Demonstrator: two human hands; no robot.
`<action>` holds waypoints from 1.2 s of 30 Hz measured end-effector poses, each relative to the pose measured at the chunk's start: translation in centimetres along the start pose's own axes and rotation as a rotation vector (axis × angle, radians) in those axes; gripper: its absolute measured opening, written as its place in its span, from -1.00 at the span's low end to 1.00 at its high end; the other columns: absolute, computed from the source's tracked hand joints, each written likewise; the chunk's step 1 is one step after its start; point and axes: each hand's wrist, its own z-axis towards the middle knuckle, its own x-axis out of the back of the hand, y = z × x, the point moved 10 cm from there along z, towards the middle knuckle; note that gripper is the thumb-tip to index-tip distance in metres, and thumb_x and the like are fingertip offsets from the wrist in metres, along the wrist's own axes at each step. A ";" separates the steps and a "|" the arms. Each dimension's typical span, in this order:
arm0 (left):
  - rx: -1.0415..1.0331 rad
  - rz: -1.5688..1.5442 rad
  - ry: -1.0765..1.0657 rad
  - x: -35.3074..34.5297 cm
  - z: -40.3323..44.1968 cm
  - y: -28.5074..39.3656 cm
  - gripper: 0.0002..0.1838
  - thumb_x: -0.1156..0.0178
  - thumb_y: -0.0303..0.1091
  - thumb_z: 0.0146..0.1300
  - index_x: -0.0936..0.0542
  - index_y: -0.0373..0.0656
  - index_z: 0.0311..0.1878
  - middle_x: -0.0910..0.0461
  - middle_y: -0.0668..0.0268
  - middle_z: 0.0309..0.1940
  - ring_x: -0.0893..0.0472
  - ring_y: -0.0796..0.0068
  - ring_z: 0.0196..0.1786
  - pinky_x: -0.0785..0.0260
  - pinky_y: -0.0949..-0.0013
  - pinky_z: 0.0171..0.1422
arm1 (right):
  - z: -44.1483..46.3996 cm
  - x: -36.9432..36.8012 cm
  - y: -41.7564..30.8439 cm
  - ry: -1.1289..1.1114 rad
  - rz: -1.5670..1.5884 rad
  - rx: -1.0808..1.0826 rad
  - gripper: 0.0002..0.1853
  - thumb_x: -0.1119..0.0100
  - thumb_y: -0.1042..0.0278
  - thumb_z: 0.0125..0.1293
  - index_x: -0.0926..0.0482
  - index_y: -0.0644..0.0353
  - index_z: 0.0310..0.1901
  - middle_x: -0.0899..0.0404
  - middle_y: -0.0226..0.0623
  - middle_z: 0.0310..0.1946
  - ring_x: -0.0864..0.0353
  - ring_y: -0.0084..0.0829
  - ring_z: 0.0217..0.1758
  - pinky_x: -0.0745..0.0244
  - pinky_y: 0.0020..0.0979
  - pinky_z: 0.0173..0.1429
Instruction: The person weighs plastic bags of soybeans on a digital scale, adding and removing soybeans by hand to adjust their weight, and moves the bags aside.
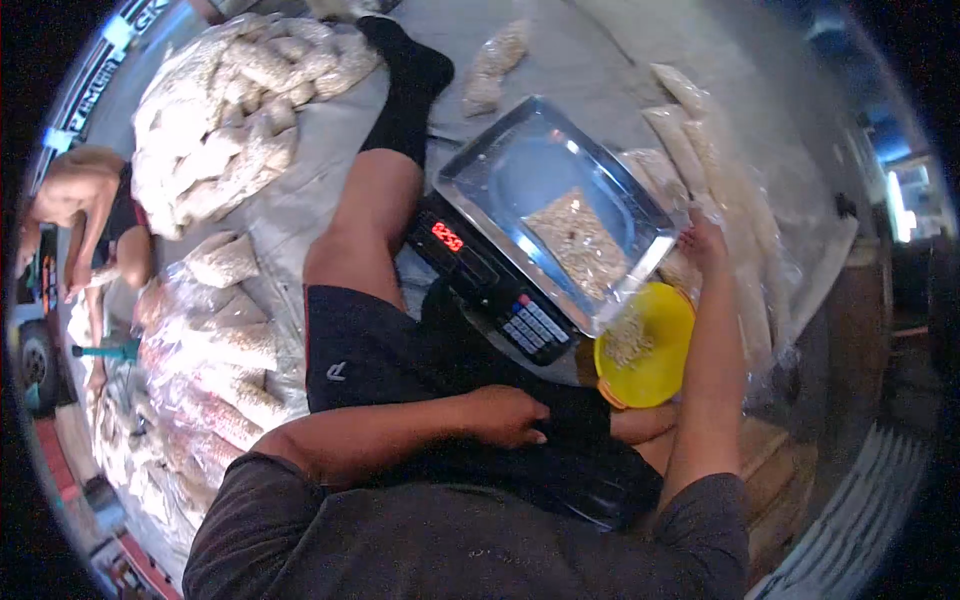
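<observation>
My left hand (505, 415) rests on my lap over the dark shorts, its fingers curled, with nothing visible in them. At the right, my right hand (703, 243) reaches past the tray's right corner, its fingers closed on a clear plastic bag (712, 210). A bag of pale pieces (577, 240) lies in the steel tray (480, 160) on the digital scale (490, 285), which shows red digits. Below my right hand stands a yellow bowl (660, 350) with loose pale pieces inside.
A large heap of filled bags (240, 110) lies at the upper left, with more bags (215, 340) below. A single filled bag (495, 68) lies beyond the tray. Long filled bags (740, 200) lie at the right. Another person (95, 195) sits at the far left.
</observation>
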 end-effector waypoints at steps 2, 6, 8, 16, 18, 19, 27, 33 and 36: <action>0.012 -0.024 0.002 0.5 0.6 -0.1 -0.62 -0.20 -0.04 0.42 -0.60 -0.19 0.00 -0.68 -0.05 -0.16 -0.65 -0.18 0.00 -0.45 -0.15 0.08 | -0.6 -1.4 -1.9 0.023 0.087 -0.079 -0.55 -0.34 -0.06 0.36 -0.63 0.26 -0.13 -0.64 -0.26 -0.34 -0.64 -0.35 -0.40 -0.51 -0.28 -0.40; 0.012 -0.053 -0.033 0.4 1.3 -0.2 -0.63 -0.20 -0.04 0.42 -0.59 -0.18 -0.01 -0.68 -0.04 -0.16 -0.65 -0.18 -0.01 -0.45 -0.14 0.08 | -2.4 -0.4 -7.5 0.296 -1.004 0.462 -0.56 -0.35 0.07 0.33 -0.60 0.28 0.04 -0.69 -0.03 -0.26 -0.71 -0.09 -0.27 -0.62 -0.10 -0.22; -0.030 -0.045 -0.028 -0.2 1.5 -0.5 -0.56 -0.15 0.06 0.44 -0.56 -0.15 0.05 -0.67 -0.08 -0.18 -0.64 -0.23 -0.04 -0.46 -0.19 0.05 | -4.8 -0.1 -6.9 0.415 -1.444 0.716 -0.51 -0.34 0.06 0.33 -0.58 0.29 0.12 -0.69 0.05 -0.21 -0.73 -0.03 -0.18 -0.65 -0.08 -0.13; -0.322 0.361 0.902 12.7 -0.1 8.7 -0.48 -0.23 -0.24 0.26 -0.51 -0.15 0.28 -0.50 -0.03 0.25 -0.47 -0.13 0.30 -0.33 -0.06 0.39 | -16.8 13.9 -3.3 0.657 -0.542 0.279 -0.46 -0.25 0.01 0.39 -0.57 0.31 0.18 -0.67 0.06 -0.07 -0.68 -0.02 -0.04 -0.56 -0.13 0.11; -0.302 0.831 1.153 15.6 0.3 10.4 -0.30 -0.26 -0.22 0.18 -0.43 -0.20 0.42 -0.43 0.01 0.31 -0.42 -0.07 0.35 -0.23 -0.03 0.47 | -20.1 15.8 -4.8 0.690 -0.561 0.453 -0.52 -0.22 0.06 0.42 -0.56 0.29 0.17 -0.64 -0.06 -0.08 -0.65 -0.16 -0.12 -0.56 -0.23 -0.05; -0.352 0.812 1.129 15.9 2.7 9.0 -0.34 -0.26 -0.21 0.15 -0.48 -0.21 0.35 -0.47 0.01 0.27 -0.46 -0.05 0.33 -0.23 -0.02 0.47 | -21.3 16.7 -4.9 0.670 -0.542 0.549 -0.55 -0.21 0.08 0.44 -0.56 0.27 0.17 -0.63 -0.12 -0.08 -0.63 -0.23 -0.15 -0.55 -0.28 -0.13; -0.398 0.097 1.333 21.2 -1.7 1.1 -0.66 -0.31 -0.36 0.10 -0.63 -0.12 -0.01 -0.63 0.14 -0.03 -0.62 0.06 0.10 -0.46 0.13 0.24 | -33.4 5.4 -16.3 0.402 0.291 0.497 -0.69 -0.12 0.21 0.53 -0.54 0.20 0.16 -0.54 -0.36 -0.13 -0.52 -0.55 -0.27 -0.48 -0.48 -0.34; -0.499 -0.115 1.844 22.7 -26.8 -0.2 -0.79 -0.17 -0.38 0.40 -0.64 -0.19 0.03 -0.66 0.20 -0.02 -0.63 0.34 0.07 -0.43 0.30 0.24 | -27.9 -5.3 -11.7 0.067 0.706 0.526 -0.82 -0.21 0.40 0.43 -0.57 0.17 0.02 -0.58 -0.34 -0.21 -0.59 -0.46 -0.28 -0.59 -0.45 -0.21; -0.039 0.140 2.037 21.9 -38.2 -4.1 -0.85 -0.07 -0.40 0.48 -0.59 -0.18 -0.02 -0.68 0.18 -0.10 -0.69 0.29 -0.04 -0.52 0.26 0.04 | -27.4 -11.1 -7.7 -0.033 0.709 0.298 -0.84 -0.22 0.32 0.46 -0.57 0.18 -0.04 -0.56 -0.39 -0.35 -0.60 -0.51 -0.36 -0.58 -0.46 -0.31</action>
